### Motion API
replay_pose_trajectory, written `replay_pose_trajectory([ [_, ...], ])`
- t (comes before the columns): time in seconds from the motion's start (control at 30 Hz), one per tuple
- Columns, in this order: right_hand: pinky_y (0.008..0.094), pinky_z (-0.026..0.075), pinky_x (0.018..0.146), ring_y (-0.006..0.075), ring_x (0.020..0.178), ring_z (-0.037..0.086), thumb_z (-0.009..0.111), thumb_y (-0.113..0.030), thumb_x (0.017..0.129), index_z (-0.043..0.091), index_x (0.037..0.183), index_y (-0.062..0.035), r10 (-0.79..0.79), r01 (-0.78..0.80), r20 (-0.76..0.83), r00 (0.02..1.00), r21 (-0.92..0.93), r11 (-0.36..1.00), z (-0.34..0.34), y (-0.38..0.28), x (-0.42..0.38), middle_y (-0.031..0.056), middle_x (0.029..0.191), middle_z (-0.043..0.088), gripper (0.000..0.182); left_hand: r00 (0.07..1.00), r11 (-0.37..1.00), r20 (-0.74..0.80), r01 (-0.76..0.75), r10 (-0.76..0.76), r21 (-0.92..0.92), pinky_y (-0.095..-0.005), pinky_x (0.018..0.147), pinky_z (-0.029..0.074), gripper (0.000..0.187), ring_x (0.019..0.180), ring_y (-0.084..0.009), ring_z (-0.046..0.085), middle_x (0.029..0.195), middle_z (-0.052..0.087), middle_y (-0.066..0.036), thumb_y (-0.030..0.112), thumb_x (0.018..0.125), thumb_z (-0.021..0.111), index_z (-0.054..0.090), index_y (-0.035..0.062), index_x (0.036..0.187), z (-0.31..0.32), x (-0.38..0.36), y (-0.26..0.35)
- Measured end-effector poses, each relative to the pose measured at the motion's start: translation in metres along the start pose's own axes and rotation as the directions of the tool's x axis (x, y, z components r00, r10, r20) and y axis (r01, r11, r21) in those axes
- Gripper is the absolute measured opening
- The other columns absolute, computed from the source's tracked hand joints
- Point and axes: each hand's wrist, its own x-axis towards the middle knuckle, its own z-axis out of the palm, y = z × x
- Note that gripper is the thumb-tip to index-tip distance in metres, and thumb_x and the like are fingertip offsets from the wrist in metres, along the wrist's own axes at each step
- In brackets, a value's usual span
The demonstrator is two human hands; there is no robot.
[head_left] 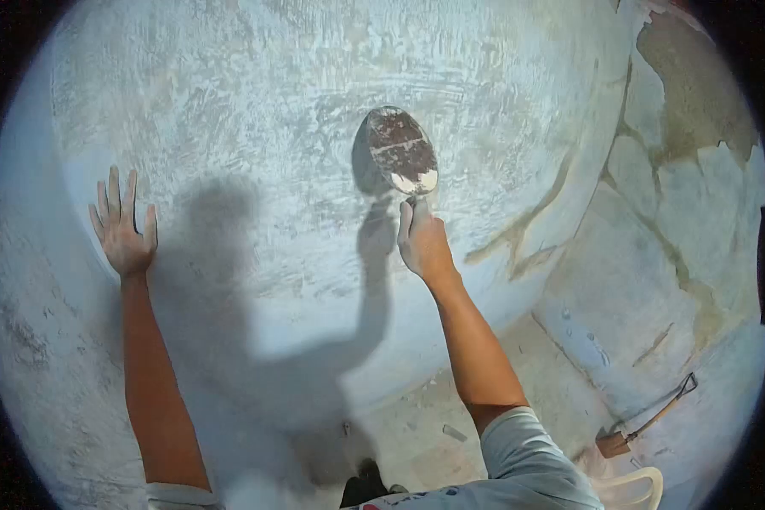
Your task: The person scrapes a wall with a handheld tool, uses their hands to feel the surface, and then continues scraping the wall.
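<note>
My right hand point(422, 238) is wrapped round the handle of an oval trowel point(403, 149). Its dark brown face is smeared with white and has a pale band across the middle and thick white at the end near my fist. The blade is held up against the pale, streaky plastered wall point(297, 136), casting a shadow just left of it. Farther left, my left hand point(126, 225) rests with fingers spread and palm toward the wall, holding nothing.
A shovel point(646, 425) lies at lower right, near a pale curved chair part point(642, 484). On the right, the adjoining wall point(697, 204) shows cracks and a bare brownish patch. Small debris point(454, 433) lies on the floor point(450, 463). My body's shadow falls across the wall.
</note>
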Motion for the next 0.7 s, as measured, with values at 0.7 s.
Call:
replay_pose_trajectory([
  [0.7,0.0556,0.047,0.087,0.0532,0.1,0.061,0.038,-0.032,0.105,0.05,0.118,0.0061,0.06,-0.065,-0.039,0.997,-0.137,0.988,-0.04,-0.016,0.073,0.0363,0.099,0.065,0.042,1.0,1.0,0.012,-0.006,0.006,0.012,-0.0584,0.122,0.017,0.061,0.151,-0.0292,0.025,0.164,0.029,0.001,0.03,0.094,0.058,0.041,0.0293,0.153,0.0,-0.001,-0.002],
])
